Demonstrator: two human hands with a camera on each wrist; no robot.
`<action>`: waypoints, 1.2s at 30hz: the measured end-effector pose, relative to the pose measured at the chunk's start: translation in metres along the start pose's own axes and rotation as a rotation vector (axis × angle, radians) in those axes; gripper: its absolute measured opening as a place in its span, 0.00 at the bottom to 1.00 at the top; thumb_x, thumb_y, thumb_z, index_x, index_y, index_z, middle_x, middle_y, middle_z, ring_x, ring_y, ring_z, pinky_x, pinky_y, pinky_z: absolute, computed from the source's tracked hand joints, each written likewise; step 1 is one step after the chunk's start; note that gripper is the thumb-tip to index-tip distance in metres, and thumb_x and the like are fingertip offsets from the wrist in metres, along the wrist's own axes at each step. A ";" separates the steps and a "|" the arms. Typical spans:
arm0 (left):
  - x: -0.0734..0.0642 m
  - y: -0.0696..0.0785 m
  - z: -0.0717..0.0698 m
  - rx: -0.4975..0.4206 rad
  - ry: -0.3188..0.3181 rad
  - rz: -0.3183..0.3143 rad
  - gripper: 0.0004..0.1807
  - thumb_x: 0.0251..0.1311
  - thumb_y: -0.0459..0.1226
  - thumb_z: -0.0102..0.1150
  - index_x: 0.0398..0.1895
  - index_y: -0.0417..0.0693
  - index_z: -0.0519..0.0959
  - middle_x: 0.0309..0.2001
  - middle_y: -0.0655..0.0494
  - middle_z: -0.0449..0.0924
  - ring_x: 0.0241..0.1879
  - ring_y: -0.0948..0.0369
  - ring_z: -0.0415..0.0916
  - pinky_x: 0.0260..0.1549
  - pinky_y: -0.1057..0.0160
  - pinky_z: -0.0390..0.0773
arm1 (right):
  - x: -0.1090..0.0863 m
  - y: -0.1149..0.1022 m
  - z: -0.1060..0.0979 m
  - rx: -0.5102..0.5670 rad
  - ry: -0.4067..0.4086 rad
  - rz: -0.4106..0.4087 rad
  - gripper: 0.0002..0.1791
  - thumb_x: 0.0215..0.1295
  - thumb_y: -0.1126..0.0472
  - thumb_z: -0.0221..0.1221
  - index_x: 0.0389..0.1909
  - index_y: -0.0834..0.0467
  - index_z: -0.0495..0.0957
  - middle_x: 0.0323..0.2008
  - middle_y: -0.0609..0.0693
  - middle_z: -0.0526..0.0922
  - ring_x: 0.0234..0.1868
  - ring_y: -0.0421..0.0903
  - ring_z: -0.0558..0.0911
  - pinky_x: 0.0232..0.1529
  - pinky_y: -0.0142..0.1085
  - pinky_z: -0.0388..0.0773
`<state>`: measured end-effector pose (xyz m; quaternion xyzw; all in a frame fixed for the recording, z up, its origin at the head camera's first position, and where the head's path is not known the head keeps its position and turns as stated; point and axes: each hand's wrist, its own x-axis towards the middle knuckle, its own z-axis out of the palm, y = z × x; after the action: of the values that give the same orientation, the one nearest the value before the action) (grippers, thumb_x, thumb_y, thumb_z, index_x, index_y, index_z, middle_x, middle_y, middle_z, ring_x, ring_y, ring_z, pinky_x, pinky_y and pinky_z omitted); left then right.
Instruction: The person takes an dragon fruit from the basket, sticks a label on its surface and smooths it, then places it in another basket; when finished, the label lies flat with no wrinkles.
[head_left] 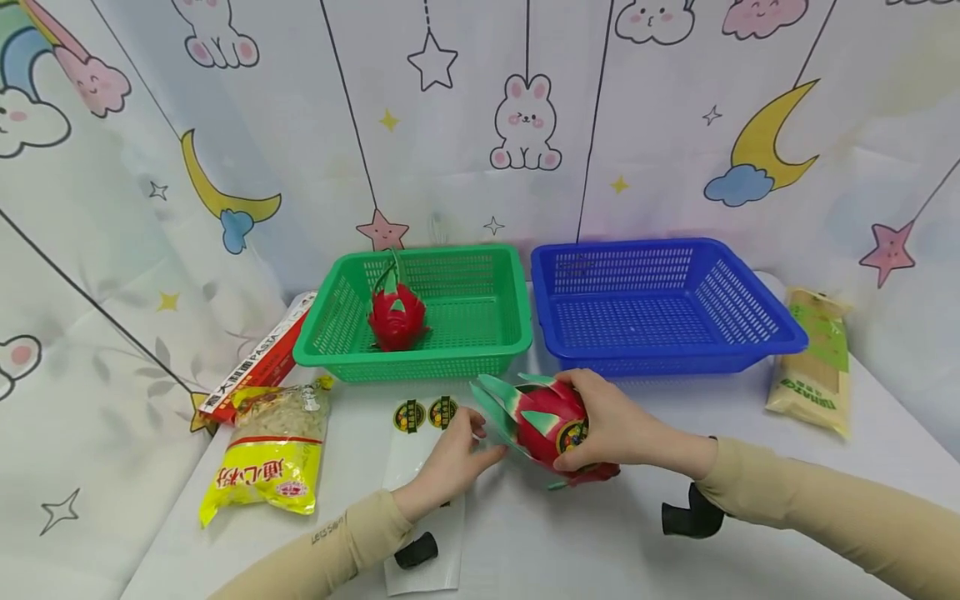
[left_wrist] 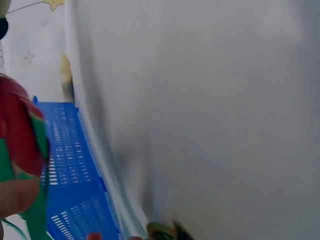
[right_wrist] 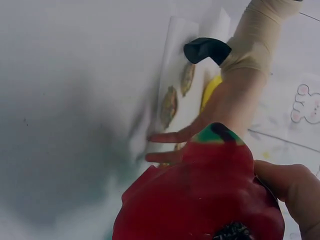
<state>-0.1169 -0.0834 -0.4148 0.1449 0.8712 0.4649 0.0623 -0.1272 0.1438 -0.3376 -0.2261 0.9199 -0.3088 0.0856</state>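
Observation:
A red dragon fruit [head_left: 534, 408] with green leafy tips is held above the table in my right hand [head_left: 618, 421], thumb on the near side. A round black label [head_left: 572, 435] shows on its skin beside the thumb. My left hand [head_left: 450, 462] is beside the leafy end, its fingers loosely bent and holding nothing. In the right wrist view, the fruit [right_wrist: 200, 190] hides part of the left hand [right_wrist: 200, 130]. Below the left hand lies a white sheet [head_left: 438, 567] of round labels, partly covered by that arm. Another dragon fruit [head_left: 397, 321] sits in the green basket [head_left: 412, 362].
A blue basket [head_left: 667, 362] stands right of the green one. At left lie a yellow-ended bag of pasta [head_left: 273, 450] and a red-and-white pasta box [head_left: 258, 362]. A tan and green packet [head_left: 813, 367] lies at the far right. A patterned curtain [head_left: 465, 167] hangs behind.

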 end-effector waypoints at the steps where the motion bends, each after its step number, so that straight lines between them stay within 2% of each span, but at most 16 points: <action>1: 0.002 -0.001 0.000 0.014 -0.020 0.014 0.19 0.56 0.39 0.58 0.44 0.37 0.66 0.40 0.44 0.71 0.40 0.51 0.70 0.37 0.61 0.71 | 0.000 0.000 -0.002 -0.005 0.009 -0.009 0.48 0.33 0.51 0.74 0.57 0.65 0.63 0.47 0.54 0.72 0.45 0.48 0.73 0.36 0.37 0.78; 6: 0.014 -0.005 0.001 0.169 -0.111 0.106 0.15 0.57 0.40 0.56 0.44 0.41 0.74 0.43 0.47 0.74 0.43 0.53 0.72 0.40 0.60 0.74 | -0.001 -0.005 -0.011 -0.033 0.063 -0.044 0.49 0.33 0.51 0.75 0.58 0.64 0.63 0.47 0.55 0.72 0.46 0.49 0.74 0.36 0.37 0.79; 11: 0.027 -0.004 0.001 0.325 -0.157 0.167 0.15 0.58 0.41 0.56 0.45 0.42 0.76 0.46 0.50 0.75 0.47 0.55 0.73 0.46 0.59 0.74 | -0.001 -0.010 -0.023 -0.033 0.108 -0.043 0.50 0.33 0.52 0.75 0.58 0.64 0.62 0.47 0.55 0.72 0.46 0.50 0.74 0.36 0.38 0.80; 15: 0.037 0.007 0.001 0.423 -0.184 0.230 0.15 0.60 0.42 0.56 0.46 0.43 0.76 0.47 0.53 0.76 0.49 0.58 0.73 0.47 0.63 0.74 | 0.000 -0.012 -0.036 -0.032 0.139 -0.021 0.50 0.34 0.52 0.75 0.60 0.64 0.60 0.48 0.58 0.72 0.46 0.52 0.74 0.35 0.40 0.80; 19: 0.048 0.021 0.003 0.503 -0.194 0.322 0.16 0.61 0.44 0.56 0.47 0.43 0.76 0.47 0.53 0.76 0.48 0.60 0.73 0.48 0.65 0.74 | 0.004 -0.010 -0.048 -0.040 0.174 -0.008 0.51 0.36 0.53 0.74 0.61 0.65 0.58 0.50 0.60 0.71 0.48 0.54 0.73 0.36 0.42 0.81; 22: 0.055 0.029 0.006 0.579 -0.171 0.408 0.16 0.61 0.44 0.56 0.48 0.44 0.76 0.46 0.53 0.76 0.47 0.60 0.73 0.48 0.66 0.73 | 0.008 -0.005 -0.055 -0.037 0.197 0.006 0.52 0.37 0.53 0.74 0.62 0.65 0.57 0.51 0.61 0.70 0.49 0.56 0.73 0.37 0.45 0.81; 26: 0.063 0.036 0.011 0.664 -0.109 0.502 0.15 0.61 0.44 0.56 0.46 0.46 0.76 0.45 0.55 0.76 0.45 0.60 0.72 0.45 0.66 0.74 | 0.009 0.004 -0.064 -0.048 0.230 0.047 0.52 0.39 0.53 0.73 0.63 0.66 0.55 0.52 0.62 0.69 0.50 0.58 0.72 0.39 0.48 0.80; 32: 0.073 0.041 0.021 0.709 -0.025 0.591 0.12 0.62 0.43 0.55 0.44 0.47 0.75 0.45 0.55 0.74 0.45 0.60 0.72 0.44 0.66 0.73 | 0.011 0.015 -0.082 -0.074 0.277 0.109 0.52 0.41 0.52 0.72 0.63 0.67 0.54 0.52 0.65 0.67 0.51 0.61 0.70 0.40 0.52 0.79; 36: 0.082 0.045 0.025 0.724 0.062 0.671 0.09 0.61 0.40 0.54 0.43 0.48 0.75 0.45 0.55 0.74 0.43 0.60 0.71 0.43 0.65 0.73 | 0.011 0.023 -0.091 -0.087 0.306 0.145 0.52 0.42 0.52 0.72 0.63 0.68 0.54 0.52 0.65 0.67 0.51 0.61 0.69 0.42 0.53 0.78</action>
<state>-0.1796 -0.0148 -0.3895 0.4160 0.8836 0.1306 -0.1710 -0.1724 0.2034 -0.2796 -0.1128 0.9486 -0.2924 -0.0435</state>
